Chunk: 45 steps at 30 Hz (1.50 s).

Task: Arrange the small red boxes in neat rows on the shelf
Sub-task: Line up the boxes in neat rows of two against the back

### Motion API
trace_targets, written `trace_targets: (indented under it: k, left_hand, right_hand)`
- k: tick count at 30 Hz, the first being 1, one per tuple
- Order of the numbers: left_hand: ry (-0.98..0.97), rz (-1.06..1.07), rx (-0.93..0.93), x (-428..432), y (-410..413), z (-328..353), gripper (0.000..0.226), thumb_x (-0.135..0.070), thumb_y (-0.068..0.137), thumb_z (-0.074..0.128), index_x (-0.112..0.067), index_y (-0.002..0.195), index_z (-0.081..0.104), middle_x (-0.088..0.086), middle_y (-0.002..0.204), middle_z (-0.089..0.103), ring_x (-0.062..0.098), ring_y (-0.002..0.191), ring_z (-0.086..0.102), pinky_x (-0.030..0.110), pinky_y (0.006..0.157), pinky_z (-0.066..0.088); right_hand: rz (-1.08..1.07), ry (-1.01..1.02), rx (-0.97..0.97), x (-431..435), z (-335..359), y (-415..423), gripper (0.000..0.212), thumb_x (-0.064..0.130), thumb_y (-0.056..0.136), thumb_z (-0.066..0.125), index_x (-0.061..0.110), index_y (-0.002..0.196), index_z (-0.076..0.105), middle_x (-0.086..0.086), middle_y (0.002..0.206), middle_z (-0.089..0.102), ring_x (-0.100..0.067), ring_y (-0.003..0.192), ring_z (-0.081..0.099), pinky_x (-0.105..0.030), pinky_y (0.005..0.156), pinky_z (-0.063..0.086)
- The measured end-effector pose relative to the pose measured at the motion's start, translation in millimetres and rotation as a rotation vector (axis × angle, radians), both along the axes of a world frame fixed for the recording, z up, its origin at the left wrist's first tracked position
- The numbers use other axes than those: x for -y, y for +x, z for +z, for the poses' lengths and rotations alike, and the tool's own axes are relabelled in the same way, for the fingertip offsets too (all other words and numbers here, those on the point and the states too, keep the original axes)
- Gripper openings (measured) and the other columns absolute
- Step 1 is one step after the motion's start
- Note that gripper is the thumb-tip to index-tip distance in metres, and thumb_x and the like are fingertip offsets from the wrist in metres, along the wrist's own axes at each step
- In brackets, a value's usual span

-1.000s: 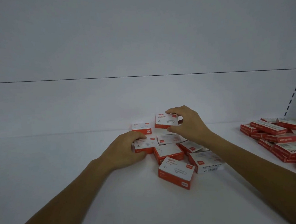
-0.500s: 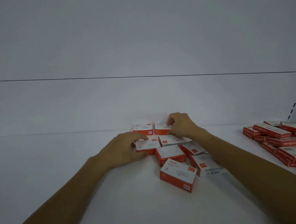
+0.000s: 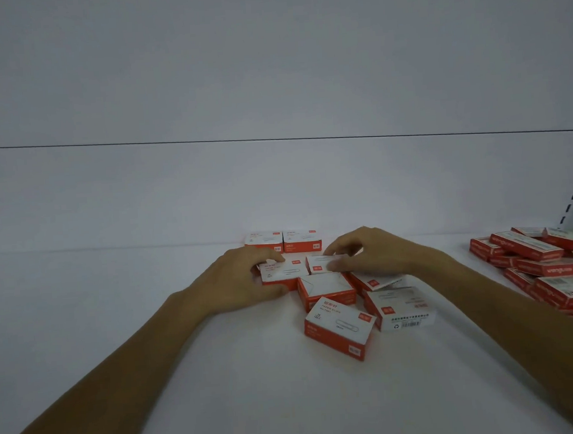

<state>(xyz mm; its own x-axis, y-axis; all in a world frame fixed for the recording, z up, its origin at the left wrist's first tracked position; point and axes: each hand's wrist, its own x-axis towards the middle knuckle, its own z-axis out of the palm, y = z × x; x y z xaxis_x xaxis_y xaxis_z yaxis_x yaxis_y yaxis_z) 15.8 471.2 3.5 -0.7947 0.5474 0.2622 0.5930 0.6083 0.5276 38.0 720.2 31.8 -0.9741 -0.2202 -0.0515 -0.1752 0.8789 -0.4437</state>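
My L hand grips a red box on the shelf; R hand pinches the next box beside it. Both sit just in front of 2 lined-up boxes at the back.

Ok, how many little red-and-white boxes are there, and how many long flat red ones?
Little red-and-white boxes: 8 (2 in the back row, 1 in the left hand, 1 in the right hand, 4 loose).
Long flat red boxes: at least 9 showing; the pile overlaps and runs off the frame.
Total: at least 17 boxes.
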Motion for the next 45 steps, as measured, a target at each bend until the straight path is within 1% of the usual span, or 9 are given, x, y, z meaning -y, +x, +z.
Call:
trace_targets:
  k: [7,11,18,23,26,30,33,41,45]
  left_hand:
    - [-0.145,-0.054,0.076,1.9,10.0,13.3,0.037,-0.054,0.062,0.072,-0.050,0.094,0.054,-0.019,0.091,0.060,0.004,0.078,0.059,0.019,0.068,0.048]
    - [-0.195,-0.039,0.085,0.6,11.3,17.1,0.036,-0.053,0.065,0.071,-0.050,0.095,0.051,-0.020,0.095,0.055,0.004,0.083,0.058,0.018,0.066,0.045]
    - [-0.298,0.040,0.229,16.5,7.8,30.4,0.039,-0.064,0.049,0.066,-0.052,0.083,0.050,-0.019,0.095,0.053,0.001,0.083,0.054,0.019,0.066,0.042]
    - [-0.249,0.062,0.211,12.8,7.5,24.5,0.050,-0.082,0.044,0.058,-0.044,0.078,0.056,-0.017,0.085,0.060,0.001,0.077,0.059,0.019,0.064,0.044]
    - [-0.175,0.077,0.175,9.4,9.6,21.4,0.053,-0.089,0.050,0.047,-0.042,0.072,0.059,-0.018,0.079,0.061,0.002,0.074,0.058,0.020,0.062,0.042]
    - [0.009,0.125,0.066,4.7,6.6,11.4,0.014,-0.044,0.089,0.050,-0.033,0.087,0.058,-0.010,0.095,0.064,0.008,0.085,0.059,0.022,0.069,0.046]
    - [-0.016,0.127,0.011,4.5,2.4,6.0,0.025,-0.022,0.089,0.055,-0.025,0.113,0.055,-0.009,0.105,0.058,0.007,0.090,0.057,0.019,0.071,0.049]
    - [0.178,0.099,0.132,4.1,1.2,4.2,0.060,-0.028,0.074,0.074,-0.030,0.126,0.045,-0.015,0.107,0.057,0.000,0.085,0.061,0.010,0.063,0.050]
    - [0.327,0.115,-0.049,-2.2,3.6,2.4,0.055,-0.018,0.072,0.076,-0.027,0.122,0.053,-0.012,0.104,0.064,0.003,0.090,0.064,0.004,0.068,0.048]
  right_hand:
    - [0.083,0.031,0.145,6.1,19.1,19.4,0.029,0.049,0.079,0.064,0.038,0.105,0.060,0.012,0.114,0.061,-0.008,0.097,0.061,-0.025,0.082,0.048]
    - [-0.104,0.282,-0.035,29.4,11.5,21.8,0.050,0.061,0.085,0.045,0.024,0.119,0.054,0.004,0.112,0.056,-0.013,0.096,0.053,-0.025,0.076,0.040]
    - [-0.013,0.147,-0.127,42.7,17.2,23.4,0.039,0.027,0.094,0.047,0.018,0.132,0.042,-0.005,0.130,0.048,-0.016,0.104,0.051,-0.022,0.079,0.040]
    - [-0.189,0.362,-0.181,59.8,1.9,25.1,0.063,0.073,0.079,0.037,0.015,0.098,0.053,0.003,0.082,0.058,-0.012,0.067,0.054,-0.024,0.058,0.039]
    - [-0.113,0.264,-0.140,67.3,3.1,17.2,0.051,0.066,0.078,0.050,0.015,0.080,0.053,0.004,0.073,0.053,-0.009,0.062,0.048,-0.021,0.053,0.034]
    - [0.110,0.038,-0.054,62.4,7.5,11.0,0.037,0.032,0.085,0.059,0.021,0.121,0.056,0.007,0.107,0.056,-0.013,0.099,0.054,-0.013,0.068,0.038]
    - [0.049,0.116,-0.089,64.1,-2.7,8.3,0.056,0.045,0.085,0.056,0.028,0.136,0.040,0.001,0.139,0.045,-0.020,0.122,0.048,-0.025,0.088,0.040]
    - [0.107,-0.027,-0.260,58.3,-11.4,5.0,0.049,0.026,0.085,0.060,0.028,0.132,0.045,0.003,0.138,0.047,-0.012,0.119,0.046,-0.021,0.092,0.040]
    - [0.124,-0.224,-0.466,58.6,-12.8,8.2,0.053,0.021,0.078,0.068,0.025,0.126,0.045,0.006,0.129,0.051,-0.003,0.103,0.046,-0.004,0.073,0.045]
